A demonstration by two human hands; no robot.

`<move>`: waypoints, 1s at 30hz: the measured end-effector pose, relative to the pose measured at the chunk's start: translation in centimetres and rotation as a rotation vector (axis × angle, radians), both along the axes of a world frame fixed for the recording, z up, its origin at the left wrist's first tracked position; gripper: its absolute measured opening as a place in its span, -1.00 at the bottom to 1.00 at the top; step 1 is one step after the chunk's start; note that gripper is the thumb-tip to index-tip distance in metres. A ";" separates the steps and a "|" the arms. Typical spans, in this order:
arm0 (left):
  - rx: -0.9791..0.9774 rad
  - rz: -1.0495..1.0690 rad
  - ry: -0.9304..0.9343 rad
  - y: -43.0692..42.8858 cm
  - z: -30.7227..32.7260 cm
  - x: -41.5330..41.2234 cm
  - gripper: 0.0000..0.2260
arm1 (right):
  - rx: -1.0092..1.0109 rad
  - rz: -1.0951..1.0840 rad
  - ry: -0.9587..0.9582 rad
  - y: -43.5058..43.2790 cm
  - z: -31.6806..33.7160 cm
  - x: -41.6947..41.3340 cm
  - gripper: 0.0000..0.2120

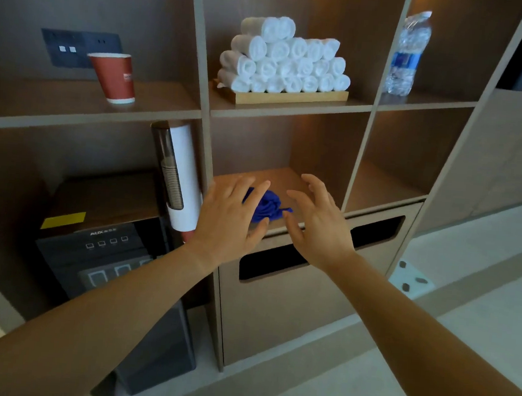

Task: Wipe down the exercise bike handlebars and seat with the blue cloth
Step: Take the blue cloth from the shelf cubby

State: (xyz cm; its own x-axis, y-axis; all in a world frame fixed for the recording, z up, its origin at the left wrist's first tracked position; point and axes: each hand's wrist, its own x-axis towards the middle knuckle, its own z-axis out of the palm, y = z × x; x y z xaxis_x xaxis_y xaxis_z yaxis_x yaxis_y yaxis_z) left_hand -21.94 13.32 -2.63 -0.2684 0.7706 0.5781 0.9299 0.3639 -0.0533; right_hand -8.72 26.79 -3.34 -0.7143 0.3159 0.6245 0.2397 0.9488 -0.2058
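A crumpled blue cloth (268,205) lies near the front edge of a wooden shelf compartment (289,181). My left hand (229,217) hovers over the cloth's left side with fingers spread, covering part of it. To the right of the cloth, my right hand (320,225) is also spread, its fingertips close to the fabric. Neither hand holds anything. No exercise bike is in view.
Above the cloth sits a wooden tray of rolled white towels (284,61). A red paper cup (114,76) stands upper left, a water bottle (408,52) upper right. A cup dispenser (175,174) hangs at left above a black water machine (115,264). A slotted bin front (309,284) lies below.
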 end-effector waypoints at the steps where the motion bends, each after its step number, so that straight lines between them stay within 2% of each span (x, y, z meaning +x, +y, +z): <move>1: -0.033 -0.015 -0.010 0.4 -0.3 -0.8 -0.47 | -0.015 0.005 -0.019 0.3 -0.4 -0.8 -0.64; 5: -0.137 -0.060 -0.001 1.8 -2.1 -3.3 -0.45 | -0.052 0.021 -0.061 1.6 -2.0 -3.3 -0.63; 13: -0.259 0.012 -0.044 4.8 -5.9 -7.6 -0.45 | -0.123 0.023 -0.179 5.8 -6.1 -7.9 -0.62; 19: -0.193 0.066 -0.192 9.4 -9.0 -10.7 -0.47 | -0.173 0.105 -0.207 10.4 -9.1 -12.2 -0.62; 25: -0.153 0.148 -0.293 15.6 -11.2 -13.7 -0.43 | -0.188 0.174 -0.320 17.3 -11.0 -16.5 -0.61; 30: -0.309 0.240 -0.300 20.6 -14.0 -16.9 -0.40 | -0.183 0.228 -0.407 22.9 -13.0 -19.8 -0.62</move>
State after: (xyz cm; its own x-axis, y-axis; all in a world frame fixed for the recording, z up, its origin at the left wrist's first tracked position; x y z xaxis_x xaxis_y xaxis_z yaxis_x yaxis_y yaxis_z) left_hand -38.86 33.97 -16.63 -0.5791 0.7897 0.2023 0.8126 0.5792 0.0650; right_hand -28.53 49.70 -16.31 -0.9521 0.2020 0.2296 0.1262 0.9434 -0.3066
